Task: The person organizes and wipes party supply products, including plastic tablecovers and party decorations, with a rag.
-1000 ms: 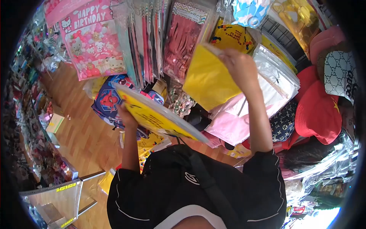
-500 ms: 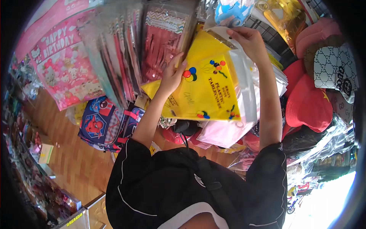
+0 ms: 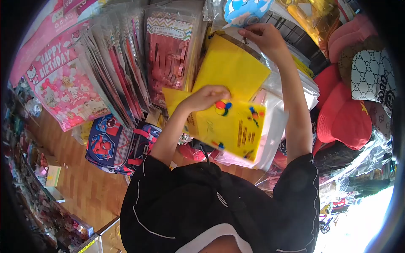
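My left hand (image 3: 209, 97) is closed on a yellow plastic tablecover packet (image 3: 230, 130), printed with coloured balloons and dark lettering. The packet is tilted, its lower part blurred by motion. Behind and above it, a plain yellow packet (image 3: 232, 63) hangs by the rack. Higher up, my right hand (image 3: 265, 38) has thumb and finger pinched at the top edge of a clear plastic packet (image 3: 240, 37), beside a small dark spot. Whitish plastic packets (image 3: 274, 143) hang under my right forearm.
On the left hang pink Happy Birthday packs (image 3: 71, 92) and a row of bagged goods (image 3: 122, 63). A red fringe pack (image 3: 168, 55) adjoins the yellow ones. Red caps (image 3: 344, 114) crowd the right. A Spider-Man backpack (image 3: 109, 143) is near the wooden floor (image 3: 80, 181).
The tablecover packet has swung down and toward me with my left hand, uncovering the plain yellow packet behind. My right hand has shifted slightly up and left, still pinching.
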The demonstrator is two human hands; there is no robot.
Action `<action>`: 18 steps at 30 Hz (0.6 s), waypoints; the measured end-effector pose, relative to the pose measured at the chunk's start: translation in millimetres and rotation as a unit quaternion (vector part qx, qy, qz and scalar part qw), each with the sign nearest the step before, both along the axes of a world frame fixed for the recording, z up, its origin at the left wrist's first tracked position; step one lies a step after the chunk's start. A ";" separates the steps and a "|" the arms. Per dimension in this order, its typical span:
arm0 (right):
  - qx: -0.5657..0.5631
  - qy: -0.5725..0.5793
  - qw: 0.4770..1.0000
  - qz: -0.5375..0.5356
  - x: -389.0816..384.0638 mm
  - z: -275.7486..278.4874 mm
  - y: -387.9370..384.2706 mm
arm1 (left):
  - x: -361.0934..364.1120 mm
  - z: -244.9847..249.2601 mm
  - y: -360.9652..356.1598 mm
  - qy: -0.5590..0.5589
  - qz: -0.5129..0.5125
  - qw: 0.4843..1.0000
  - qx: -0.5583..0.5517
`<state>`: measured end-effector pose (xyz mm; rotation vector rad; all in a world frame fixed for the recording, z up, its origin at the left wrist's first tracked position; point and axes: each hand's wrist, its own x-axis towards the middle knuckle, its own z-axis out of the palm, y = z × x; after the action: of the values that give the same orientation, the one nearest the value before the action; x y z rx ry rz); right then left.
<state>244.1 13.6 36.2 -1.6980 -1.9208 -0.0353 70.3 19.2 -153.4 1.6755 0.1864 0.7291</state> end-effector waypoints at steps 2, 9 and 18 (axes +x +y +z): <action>0.033 -0.033 0.998 0.042 -1.2 0.5 -7.4 | 16.2 -9.2 -2.8 0.065 -0.054 0.996 0.027; -0.027 -0.060 0.997 0.040 -3.1 11.9 -62.3 | 49.8 -24.8 24.4 0.148 0.110 0.982 0.035; 0.077 -0.185 0.975 -0.095 -3.0 -15.0 -35.0 | 69.3 -21.9 80.0 0.031 0.116 0.992 -0.032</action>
<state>241.1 -21.4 21.2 -1.8603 -1.9406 -0.5973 139.5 99.2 -175.3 1.6322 0.4502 0.8365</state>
